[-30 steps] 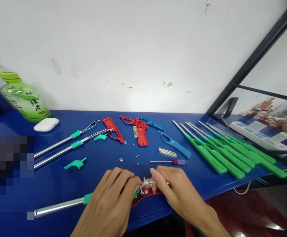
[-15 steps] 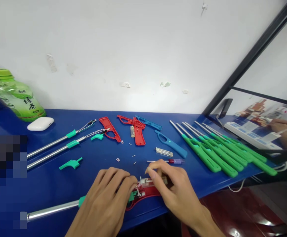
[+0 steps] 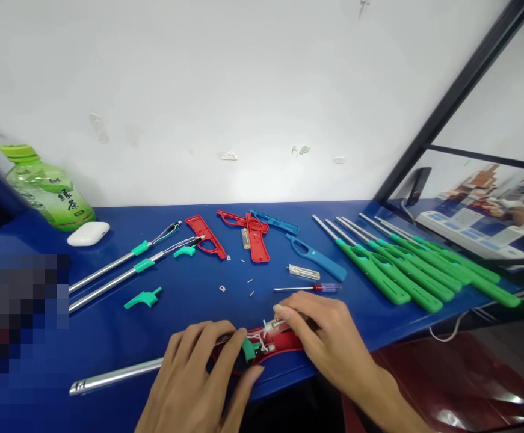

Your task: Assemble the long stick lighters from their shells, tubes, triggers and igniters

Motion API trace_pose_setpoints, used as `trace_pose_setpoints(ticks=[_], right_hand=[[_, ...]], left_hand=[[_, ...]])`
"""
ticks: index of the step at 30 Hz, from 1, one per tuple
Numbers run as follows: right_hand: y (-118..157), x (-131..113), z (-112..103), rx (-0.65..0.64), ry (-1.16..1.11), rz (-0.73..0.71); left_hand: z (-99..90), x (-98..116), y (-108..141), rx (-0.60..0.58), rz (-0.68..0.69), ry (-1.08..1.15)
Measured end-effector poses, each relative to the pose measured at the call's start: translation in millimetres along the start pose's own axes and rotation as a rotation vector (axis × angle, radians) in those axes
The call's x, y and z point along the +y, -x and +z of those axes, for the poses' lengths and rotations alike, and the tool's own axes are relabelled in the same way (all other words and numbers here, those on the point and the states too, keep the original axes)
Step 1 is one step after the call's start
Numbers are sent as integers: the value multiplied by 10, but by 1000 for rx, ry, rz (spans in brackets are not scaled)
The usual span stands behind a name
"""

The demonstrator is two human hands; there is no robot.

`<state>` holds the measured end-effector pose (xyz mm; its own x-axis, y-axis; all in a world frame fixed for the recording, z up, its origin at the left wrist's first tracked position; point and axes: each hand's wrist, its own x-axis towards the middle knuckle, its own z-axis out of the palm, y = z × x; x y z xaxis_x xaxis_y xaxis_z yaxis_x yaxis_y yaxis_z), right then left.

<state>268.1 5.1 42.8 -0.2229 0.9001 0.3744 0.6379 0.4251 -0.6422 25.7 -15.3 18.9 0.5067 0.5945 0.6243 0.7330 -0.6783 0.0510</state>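
An opened long-nosed lighter lies at the table's front edge, its red half-casing facing up with a green trigger, thin white wires and a clear fuel tank in it. My left hand curls over the casing's front part, fingertips holding it near the trigger, thumb on the near side. A metal tube reaches out to the left from under that hand. My right hand grips the tank's end, thumb and index finger close together; its other fingers hide the casing's right end.
A screwdriver and another clear tank lie beyond my right hand. Red casing halves, a blue half, green triggers and small metal bits are scattered behind. Several green lighters lie right; a bottle stands left.
My left thumb has swung out from the casing toward the near edge, showing more of the trigger. My right hand stays at the tank. The whole view has shifted slightly.
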Motion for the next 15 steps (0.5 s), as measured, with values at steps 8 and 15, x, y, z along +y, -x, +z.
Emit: trace_pose_setpoints(ticks=[8,15], right_hand=[[68,-30,-123,-207,138,4],[130,45,-195,-230,74,-16]], left_hand=[[63,-85,139,-110,47,56],[88,-131,198,-117,149,7]])
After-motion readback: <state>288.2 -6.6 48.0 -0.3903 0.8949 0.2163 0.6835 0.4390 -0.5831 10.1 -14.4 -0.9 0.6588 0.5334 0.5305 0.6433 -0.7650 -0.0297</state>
